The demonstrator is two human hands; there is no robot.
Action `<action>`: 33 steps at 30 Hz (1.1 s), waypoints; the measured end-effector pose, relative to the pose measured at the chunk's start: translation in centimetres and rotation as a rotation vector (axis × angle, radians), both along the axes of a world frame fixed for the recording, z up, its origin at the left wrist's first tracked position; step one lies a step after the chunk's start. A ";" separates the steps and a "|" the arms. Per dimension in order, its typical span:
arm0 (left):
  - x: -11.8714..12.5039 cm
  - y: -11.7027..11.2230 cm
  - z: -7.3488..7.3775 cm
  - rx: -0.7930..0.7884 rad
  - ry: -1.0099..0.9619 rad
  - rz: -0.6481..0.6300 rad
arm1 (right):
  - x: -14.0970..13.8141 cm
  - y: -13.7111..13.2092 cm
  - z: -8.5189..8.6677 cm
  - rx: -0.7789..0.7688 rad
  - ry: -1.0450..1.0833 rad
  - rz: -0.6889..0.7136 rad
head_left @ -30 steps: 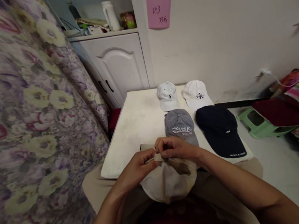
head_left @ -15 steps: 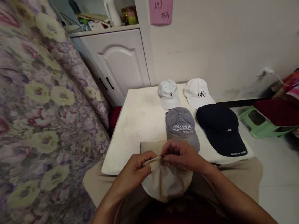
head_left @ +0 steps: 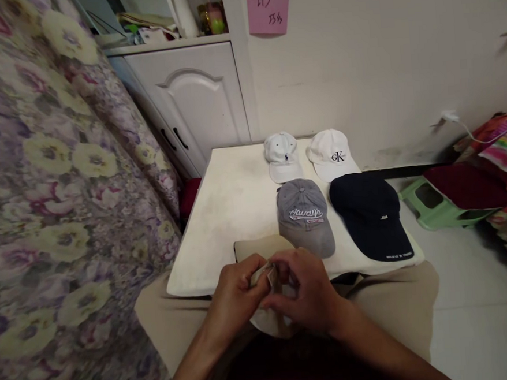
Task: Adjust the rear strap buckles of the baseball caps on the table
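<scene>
A beige cap (head_left: pixel 257 248) is between my hands at the near edge of the table, its brim pointing away from me. My left hand (head_left: pixel 238 286) pinches the cap's back strap. Fingers of my right hand (head_left: pixel 306 287) grip the strap's other side, with the thumb lower on the fabric. Part of the cap is hidden behind both hands. Just beyond lies a grey cap (head_left: pixel 303 209) with white lettering, and to its right a navy cap (head_left: pixel 368 214). Farther back sit a pale cap (head_left: pixel 283 153) with a small dark emblem and a white cap (head_left: pixel 331 152) marked CK.
The caps rest on a cream-covered table (head_left: pixel 207 216) against the wall. A floral curtain (head_left: pixel 63 197) hangs close on the left, beside a white cabinet (head_left: pixel 199 101). At the right, a green stool (head_left: pixel 446 211) with a dark red top stands on the tiled floor.
My right hand has opened its thumb downward and shifted over the beige cap, which now looks more folded. The view has moved slightly; the other caps lie as before.
</scene>
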State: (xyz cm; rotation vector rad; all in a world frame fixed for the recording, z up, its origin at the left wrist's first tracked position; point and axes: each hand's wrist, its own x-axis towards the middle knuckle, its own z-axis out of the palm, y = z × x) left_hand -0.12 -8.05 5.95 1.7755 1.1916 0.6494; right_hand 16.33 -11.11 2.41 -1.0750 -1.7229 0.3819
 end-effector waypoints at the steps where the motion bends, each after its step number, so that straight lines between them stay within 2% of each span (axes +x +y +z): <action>1: 0.1 -0.1 -0.1 0.019 0.024 -0.009 | -0.1 0.0 -0.1 -0.030 -0.015 -0.017; 5: 0.2 -0.4 -0.5 0.074 0.093 -0.029 | -0.2 -0.1 -0.3 -0.127 -0.056 0.002; 9: 0.2 -0.3 -0.4 0.118 0.102 -0.027 | 0.1 -0.1 -0.4 -0.081 -0.044 0.000; 12: 0.3 0.0 0.1 0.152 0.010 -0.072 | 0.3 -0.1 -0.4 -0.031 -0.047 0.004; 15: 0.3 0.0 0.4 0.074 -0.109 -0.119 | 0.3 0.0 -0.3 -0.020 0.012 0.039; 18: 0.2 0.0 0.6 -0.030 -0.138 -0.110 | 0.3 -0.1 -0.1 -0.116 0.165 0.088; 24: -0.3 0.0 0.4 -0.145 -0.204 -0.134 | 0.5 0.0 -0.1 -0.482 0.520 0.261; 26: -0.5 0.2 0.2 -0.186 -0.244 -0.144 | 0.6 0.2 -0.2 -0.562 0.637 0.312; 30: -0.9 0.7 -0.2 -0.231 -0.307 -0.154 | 1.1 0.6 -0.4 -0.604 0.779 0.355; 33: -1.2 1.0 -0.4 -0.247 -0.287 -0.156 | 1.6 0.9 -0.2 -0.604 0.707 0.328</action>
